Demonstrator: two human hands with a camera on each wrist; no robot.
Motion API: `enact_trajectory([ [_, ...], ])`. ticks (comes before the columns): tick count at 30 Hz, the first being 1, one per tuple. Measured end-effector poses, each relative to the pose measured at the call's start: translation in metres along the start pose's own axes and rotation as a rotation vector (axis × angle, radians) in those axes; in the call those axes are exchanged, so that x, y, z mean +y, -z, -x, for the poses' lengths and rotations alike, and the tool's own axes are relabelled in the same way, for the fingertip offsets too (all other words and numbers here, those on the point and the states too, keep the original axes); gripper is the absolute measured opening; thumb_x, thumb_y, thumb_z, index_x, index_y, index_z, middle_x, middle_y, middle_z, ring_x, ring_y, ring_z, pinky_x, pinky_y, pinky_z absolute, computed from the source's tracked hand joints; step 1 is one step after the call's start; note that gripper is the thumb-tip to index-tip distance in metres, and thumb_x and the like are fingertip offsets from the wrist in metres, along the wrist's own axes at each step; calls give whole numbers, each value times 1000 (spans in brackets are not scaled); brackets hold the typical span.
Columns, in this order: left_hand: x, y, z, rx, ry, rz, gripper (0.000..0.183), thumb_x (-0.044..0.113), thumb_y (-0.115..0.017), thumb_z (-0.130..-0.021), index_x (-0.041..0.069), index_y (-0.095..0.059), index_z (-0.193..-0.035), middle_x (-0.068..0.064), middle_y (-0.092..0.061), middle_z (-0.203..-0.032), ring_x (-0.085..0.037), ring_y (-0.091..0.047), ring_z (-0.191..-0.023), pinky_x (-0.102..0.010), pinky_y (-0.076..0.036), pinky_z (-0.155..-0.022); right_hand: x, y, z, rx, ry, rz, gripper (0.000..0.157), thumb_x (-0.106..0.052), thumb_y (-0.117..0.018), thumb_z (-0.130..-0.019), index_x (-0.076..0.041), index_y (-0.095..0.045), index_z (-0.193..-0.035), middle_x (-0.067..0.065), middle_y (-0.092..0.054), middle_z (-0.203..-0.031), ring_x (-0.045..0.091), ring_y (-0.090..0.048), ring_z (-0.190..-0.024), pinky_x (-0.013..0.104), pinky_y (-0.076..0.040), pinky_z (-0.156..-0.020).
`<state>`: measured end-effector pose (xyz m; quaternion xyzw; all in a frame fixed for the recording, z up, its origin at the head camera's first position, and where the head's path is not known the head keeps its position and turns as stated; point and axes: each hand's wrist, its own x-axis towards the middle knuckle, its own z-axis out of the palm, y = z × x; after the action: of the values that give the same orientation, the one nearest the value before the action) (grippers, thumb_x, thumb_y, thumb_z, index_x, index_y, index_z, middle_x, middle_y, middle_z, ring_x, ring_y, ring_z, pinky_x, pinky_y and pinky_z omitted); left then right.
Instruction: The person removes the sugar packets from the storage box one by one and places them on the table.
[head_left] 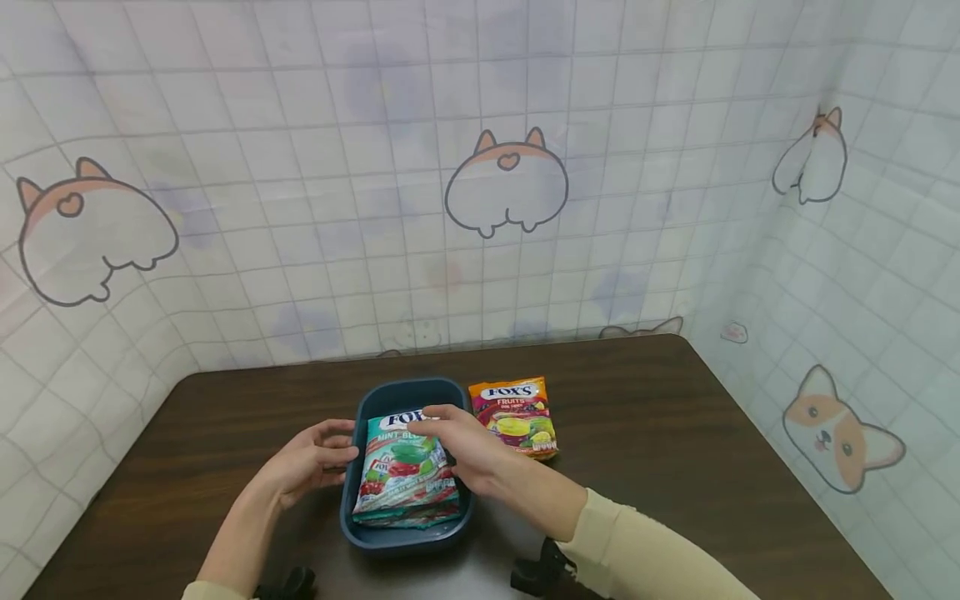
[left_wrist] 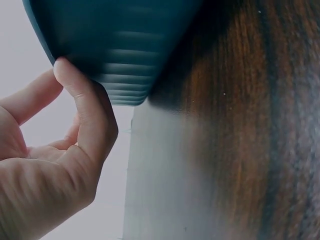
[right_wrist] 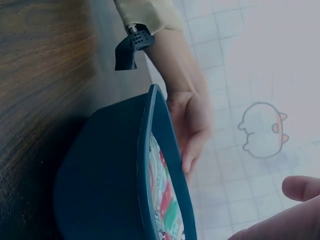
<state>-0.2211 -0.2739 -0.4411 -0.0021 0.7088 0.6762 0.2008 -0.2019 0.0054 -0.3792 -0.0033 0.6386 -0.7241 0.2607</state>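
A person works with two bare hands over a dark blue, round-cornered rectangular plastic bin (head_left: pixel 408 547) on a dark brown wood-grain table (head_left: pixel 645 467); inside lies a glossy teal-green FOX'S mint candy packet (head_left: pixel 401 479), with at least one similar packet edge showing beneath it. The right hand (head_left: pixel 468 450) hovers over the packet, thumb and forefinger spread apart, pinching nothing that shows; its hidden fingers cannot be told. The left hand (head_left: pixel 311 462) steadies the bin's left side, fingers loosely bent and a tip at the outer rim; whether any finger hooks inside is not clear.

The step in hand looks to be settling the packets in the bin; a shiny orange, magenta and yellow FOX'S Fruits packet (head_left: pixel 517 429) lies outside, just beside the right wall, and the next move probably calls for lifting the right hand over that rim and reaching for it.

The bin's rim stands higher than the packets, so a straight lift suits best; the tabletop offers room to the right, its far edge well apart, before a white grid-patterned sheet (head_left: pixel 375 283).
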Motion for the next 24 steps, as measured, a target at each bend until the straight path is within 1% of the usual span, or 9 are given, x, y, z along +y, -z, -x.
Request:
enact_trajectory([
  [2, -1, 0, 0, -5, 4, 1, 59, 11, -62, -103, -4, -28, -150, -10, -63, -114, -19, -64, -91, -35, -56, -78, 1, 1, 0, 3, -1, 1, 58, -26, -69, -99, -5, -45, -148, 17, -45, -146, 41, -36, -137, 67, -29, -110],
  [4, -1, 0, 0, -8, 10, 7, 60, 11, -61, -104, -4, -27, -150, -9, -63, -115, -19, -65, -91, -35, -56, -78, 1, 3, 0, 5, 0, 3, 58, -26, -69, -99, -5, -46, -147, 17, -45, -146, 41, -35, -138, 68, -29, -109],
  [7, -1, 1, 1, -9, 5, 14, 61, 11, -60, -104, -4, -26, -152, -9, -64, -116, -19, -65, -92, -35, -56, -78, 2, 5, -1, 2, 10, 3, 57, -26, -69, -99, -5, -47, -147, 17, -45, -145, 40, -35, -138, 67, -32, -108],
  [11, 0, 1, -1, -12, -1, 15, 62, 12, -61, -104, -4, -25, -152, -10, -64, -117, -19, -66, -92, -34, -57, -78, 3, 9, -4, -14, 26, -14, 55, -24, -67, -100, -4, -46, -147, 17, -44, -146, 39, -37, -137, 64, -33, -110],
  [14, 0, 1, -2, -14, 8, 10, 63, 12, -61, -104, -4, -25, -152, -9, -64, -117, -19, -66, -92, -35, -57, -78, 5, 10, -4, -42, 19, -34, 54, -21, -65, -102, -3, -44, -148, 18, -46, -146, 38, -42, -136, 59, -32, -113],
  [19, 0, 1, -4, -10, 5, 2, 64, 13, -63, -103, -4, -25, -153, -10, -65, -118, -19, -66, -93, -35, -57, -79, 7, 12, -7, -66, 18, -39, 54, -20, -63, -103, -3, -42, -150, 17, -54, -138, 35, -55, -127, 52, -36, -112],
  [24, -1, 1, -5, -21, 14, 7, 64, 12, -63, -103, -4, -25, -152, -9, -65, -117, -19, -66, -92, -35, -57, -79, 10, 14, -11, -78, 16, -38, 52, -20, -62, -104, -3, -42, -148, 14, -58, -133, 32, -58, -120, 47, -39, -106],
])
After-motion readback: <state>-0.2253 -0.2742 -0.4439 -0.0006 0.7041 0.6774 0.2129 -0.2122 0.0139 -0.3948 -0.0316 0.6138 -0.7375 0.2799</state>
